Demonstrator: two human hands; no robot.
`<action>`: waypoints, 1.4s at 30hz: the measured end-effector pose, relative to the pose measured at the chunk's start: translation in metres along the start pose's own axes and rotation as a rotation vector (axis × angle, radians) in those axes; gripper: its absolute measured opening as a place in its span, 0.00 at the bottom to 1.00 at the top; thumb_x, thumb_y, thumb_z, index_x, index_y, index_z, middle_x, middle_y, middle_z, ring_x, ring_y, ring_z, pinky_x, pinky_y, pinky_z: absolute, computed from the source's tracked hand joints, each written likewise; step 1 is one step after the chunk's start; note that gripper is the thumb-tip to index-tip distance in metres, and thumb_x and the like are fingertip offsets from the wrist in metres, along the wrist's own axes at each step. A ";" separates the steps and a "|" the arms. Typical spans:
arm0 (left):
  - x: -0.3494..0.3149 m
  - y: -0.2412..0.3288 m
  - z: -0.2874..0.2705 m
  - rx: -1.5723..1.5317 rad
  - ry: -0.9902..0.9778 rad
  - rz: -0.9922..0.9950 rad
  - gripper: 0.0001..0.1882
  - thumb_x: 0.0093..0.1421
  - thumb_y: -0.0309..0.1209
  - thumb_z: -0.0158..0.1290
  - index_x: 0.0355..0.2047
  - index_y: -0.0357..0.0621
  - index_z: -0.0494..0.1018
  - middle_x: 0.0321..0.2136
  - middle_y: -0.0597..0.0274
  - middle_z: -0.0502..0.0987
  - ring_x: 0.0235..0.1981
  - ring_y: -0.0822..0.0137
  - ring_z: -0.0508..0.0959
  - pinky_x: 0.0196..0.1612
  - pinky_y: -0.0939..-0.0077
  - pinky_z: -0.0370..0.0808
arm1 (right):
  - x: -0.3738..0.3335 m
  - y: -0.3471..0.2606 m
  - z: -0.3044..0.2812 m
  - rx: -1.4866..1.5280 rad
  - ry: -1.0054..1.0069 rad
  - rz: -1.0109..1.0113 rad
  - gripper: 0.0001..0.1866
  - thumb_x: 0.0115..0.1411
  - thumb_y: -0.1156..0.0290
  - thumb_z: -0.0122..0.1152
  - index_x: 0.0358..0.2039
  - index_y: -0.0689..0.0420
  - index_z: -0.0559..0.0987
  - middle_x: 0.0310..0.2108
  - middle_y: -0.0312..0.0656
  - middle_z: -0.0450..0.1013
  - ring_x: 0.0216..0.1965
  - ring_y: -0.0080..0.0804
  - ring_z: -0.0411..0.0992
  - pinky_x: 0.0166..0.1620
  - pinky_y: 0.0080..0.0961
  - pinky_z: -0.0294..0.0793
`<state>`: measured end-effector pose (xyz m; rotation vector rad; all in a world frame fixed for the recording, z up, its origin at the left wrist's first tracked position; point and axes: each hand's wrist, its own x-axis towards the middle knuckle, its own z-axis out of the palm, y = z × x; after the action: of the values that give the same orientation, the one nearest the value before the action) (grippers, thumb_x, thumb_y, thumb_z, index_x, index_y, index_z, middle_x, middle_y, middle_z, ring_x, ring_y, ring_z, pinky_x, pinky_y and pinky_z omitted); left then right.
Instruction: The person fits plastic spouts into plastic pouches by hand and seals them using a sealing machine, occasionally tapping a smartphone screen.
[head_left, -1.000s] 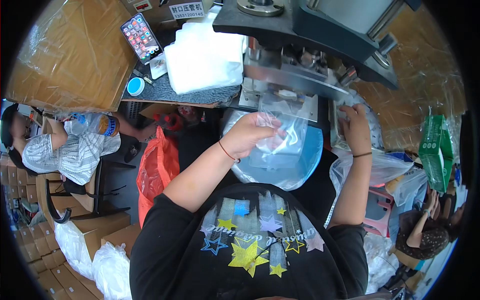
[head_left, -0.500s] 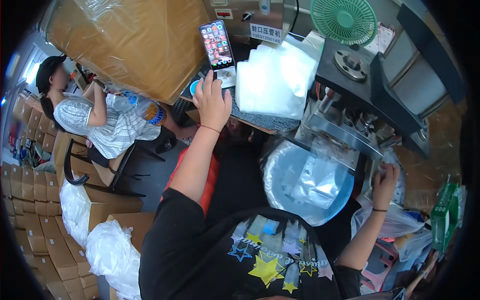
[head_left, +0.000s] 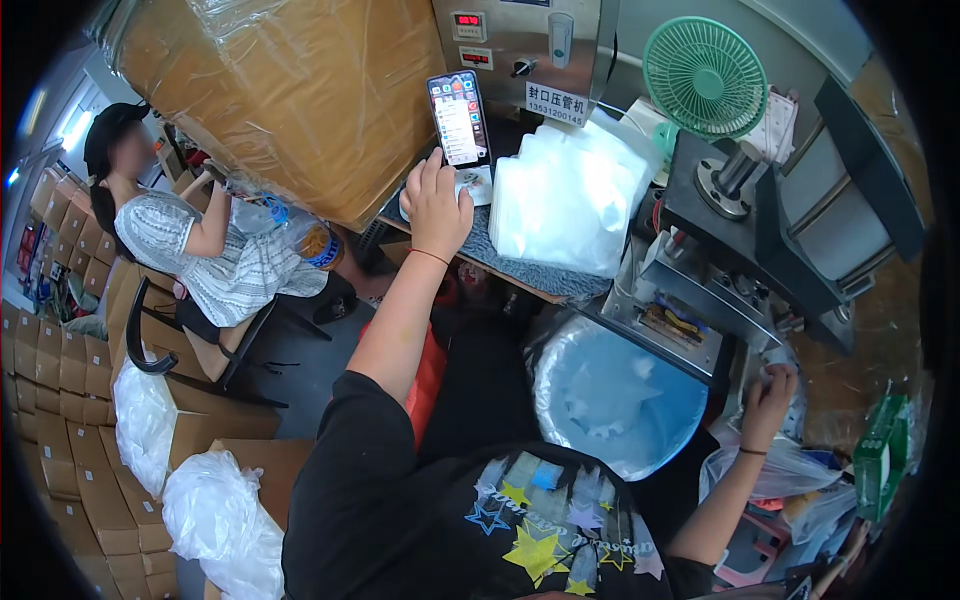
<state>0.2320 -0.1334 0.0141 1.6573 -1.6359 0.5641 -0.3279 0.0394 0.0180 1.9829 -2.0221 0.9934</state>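
Observation:
My left hand (head_left: 438, 207) reaches up to a smartphone (head_left: 459, 118) propped upright, its lit screen showing a white list. The fingers are spread, and one fingertip meets the phone's lower left edge. Right beside it lies a thick stack of clear plastic bags (head_left: 567, 200) on a grey cloth (head_left: 520, 252). My right hand (head_left: 768, 405) is out to the right of a metal press machine (head_left: 710, 285), next to some clear plastic (head_left: 797, 415). Its fingers are curled closed; what they hold is too small to make out.
Below the press stands a blue bin (head_left: 660, 425) with a clear liner and whitish scraps. A green fan (head_left: 705, 78) and a steel control box (head_left: 525, 50) are behind. A large taped carton (head_left: 290, 110) fills the back left. A person (head_left: 190, 225) sits at left.
The clear bag hanging from the press over the bin is gone from there. The phone's screen went from app icons to a list. My view has shifted slightly; both hands stay in roughly the same places.

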 end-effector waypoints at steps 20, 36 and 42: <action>-0.004 -0.002 0.005 0.002 -0.036 0.022 0.19 0.52 0.32 0.58 0.46 0.45 0.71 0.61 0.49 0.62 0.63 0.47 0.60 0.61 0.45 0.55 | -0.004 0.005 0.000 -0.006 -0.022 0.057 0.08 0.60 0.80 0.54 0.40 0.64 0.72 0.44 0.49 0.68 0.38 0.46 0.68 0.39 0.32 0.68; 0.002 -0.008 0.018 0.037 0.032 0.117 0.16 0.51 0.31 0.57 0.42 0.47 0.72 0.62 0.56 0.64 0.62 0.49 0.62 0.60 0.48 0.57 | -0.005 0.004 0.001 -0.024 -0.012 0.059 0.08 0.61 0.79 0.54 0.41 0.63 0.72 0.43 0.49 0.69 0.37 0.45 0.68 0.38 0.31 0.68; 0.006 -0.009 0.020 0.053 -0.033 0.081 0.18 0.52 0.32 0.58 0.43 0.45 0.72 0.65 0.57 0.62 0.64 0.48 0.60 0.62 0.47 0.54 | -0.006 0.004 0.001 -0.023 -0.017 0.081 0.08 0.61 0.79 0.55 0.41 0.64 0.72 0.43 0.49 0.69 0.37 0.45 0.69 0.38 0.31 0.68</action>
<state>0.2380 -0.1526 0.0042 1.6525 -1.7322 0.6286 -0.3304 0.0437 0.0130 1.9181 -2.1288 0.9685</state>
